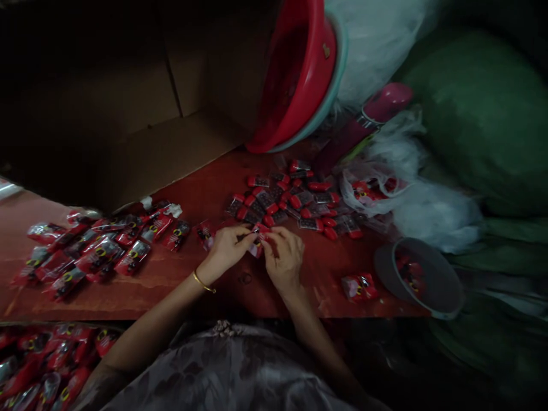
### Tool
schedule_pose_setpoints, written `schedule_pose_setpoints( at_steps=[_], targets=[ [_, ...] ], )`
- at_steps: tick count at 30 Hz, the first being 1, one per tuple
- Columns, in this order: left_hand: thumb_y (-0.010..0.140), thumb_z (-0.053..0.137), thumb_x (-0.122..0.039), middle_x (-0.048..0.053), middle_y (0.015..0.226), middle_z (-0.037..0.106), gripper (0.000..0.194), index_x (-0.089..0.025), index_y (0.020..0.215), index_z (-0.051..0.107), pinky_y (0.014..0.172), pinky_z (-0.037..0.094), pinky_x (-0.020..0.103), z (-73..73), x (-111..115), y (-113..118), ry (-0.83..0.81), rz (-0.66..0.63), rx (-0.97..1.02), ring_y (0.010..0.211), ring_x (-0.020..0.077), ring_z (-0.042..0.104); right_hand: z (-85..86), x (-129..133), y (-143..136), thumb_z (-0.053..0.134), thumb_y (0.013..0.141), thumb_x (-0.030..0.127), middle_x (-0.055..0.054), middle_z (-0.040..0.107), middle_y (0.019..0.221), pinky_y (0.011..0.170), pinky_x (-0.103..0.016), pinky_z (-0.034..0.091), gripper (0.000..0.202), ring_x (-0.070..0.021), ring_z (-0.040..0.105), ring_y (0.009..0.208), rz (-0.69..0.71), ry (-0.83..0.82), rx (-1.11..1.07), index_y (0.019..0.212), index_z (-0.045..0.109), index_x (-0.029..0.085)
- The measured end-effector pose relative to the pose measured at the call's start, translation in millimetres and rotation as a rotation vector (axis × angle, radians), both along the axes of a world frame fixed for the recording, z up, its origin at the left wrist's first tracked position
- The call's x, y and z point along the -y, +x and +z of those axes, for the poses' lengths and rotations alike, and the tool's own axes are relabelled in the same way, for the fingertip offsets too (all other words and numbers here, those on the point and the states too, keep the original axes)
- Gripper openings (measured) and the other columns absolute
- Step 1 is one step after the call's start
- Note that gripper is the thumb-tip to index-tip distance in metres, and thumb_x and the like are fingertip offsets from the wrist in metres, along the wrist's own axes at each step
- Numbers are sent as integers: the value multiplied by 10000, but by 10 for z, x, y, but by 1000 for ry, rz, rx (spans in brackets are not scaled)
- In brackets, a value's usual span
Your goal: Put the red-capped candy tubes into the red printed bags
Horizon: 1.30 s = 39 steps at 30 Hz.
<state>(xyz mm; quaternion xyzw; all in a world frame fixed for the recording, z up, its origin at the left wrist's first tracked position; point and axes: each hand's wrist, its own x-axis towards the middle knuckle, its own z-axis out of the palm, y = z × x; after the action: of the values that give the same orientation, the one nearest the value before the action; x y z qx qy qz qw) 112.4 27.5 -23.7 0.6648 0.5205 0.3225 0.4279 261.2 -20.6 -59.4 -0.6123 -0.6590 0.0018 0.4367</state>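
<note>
Near the middle of the red table (171, 297), my left hand (226, 248) and my right hand (283, 255) meet around a small red and pink packet (257, 246). The fingertips of both hands pinch its upper part. A gold bangle circles my left wrist. Just left of my left fingers lies another red packet (204, 234). Beyond my hands is a loose pile of small red-capped clear pieces (299, 197). A spread of filled red packets (96, 254) lies on the left of the table.
A big open cardboard box (184, 148) stands at the back left, beside stacked red and teal basins (319, 85). At right are plastic bags (436, 211), a grey tub (387, 265) and red packets (359, 287). More packets (55, 354) fill the lower left.
</note>
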Motion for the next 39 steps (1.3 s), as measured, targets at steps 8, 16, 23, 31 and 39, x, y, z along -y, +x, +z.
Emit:
schedule_pose_setpoints(
  at_steps=[8, 16, 23, 31, 39],
  targets=[
    [720, 666, -372, 14, 721, 695, 220, -170, 768, 739, 669, 437, 239, -55, 159, 90, -148, 298, 426, 668, 139, 577, 39, -23, -260, 480, 881, 401, -7, 628, 715, 638, -238, 452, 270, -132, 578, 670, 190, -412, -792, 801, 619, 184],
    [546, 789, -449, 15, 652, 633, 346, -134, 643, 684, 603, 436, 210, 32, 233, -9, -551, 264, 651, 614, 98, 532, 121, -37, -253, 447, 880, 336, 35, 472, 548, 533, -219, 341, 297, -101, 434, 533, 216, -335, -563, 623, 506, 199],
    [554, 798, -404, -5, 632, 629, 315, -133, 680, 698, 564, 410, 197, 79, 125, -152, -420, 310, 595, 587, 83, 511, 236, -262, -200, 420, 908, 313, 22, 549, 599, 567, -221, 403, 290, -109, 501, 572, 459, -377, -456, 686, 565, 197],
    [403, 868, -395, -3, 618, 650, 420, -131, 631, 637, 550, 442, 204, 249, -34, -301, -582, 467, 808, 576, 100, 574, 323, -1265, 551, 470, 786, 31, -101, 518, 1324, 925, -418, 379, 466, -275, 455, 1162, 475, -267, 531, 1196, 600, 211],
    [501, 843, -410, 30, 697, 679, 415, -131, 738, 646, 586, 456, 236, 207, 17, -326, -719, 394, 922, 609, 129, 600, 147, -1362, 720, 473, 801, 80, -107, 557, 1296, 935, -457, 355, 421, -291, 445, 1202, 612, -210, 783, 1189, 591, 193]
  ],
)
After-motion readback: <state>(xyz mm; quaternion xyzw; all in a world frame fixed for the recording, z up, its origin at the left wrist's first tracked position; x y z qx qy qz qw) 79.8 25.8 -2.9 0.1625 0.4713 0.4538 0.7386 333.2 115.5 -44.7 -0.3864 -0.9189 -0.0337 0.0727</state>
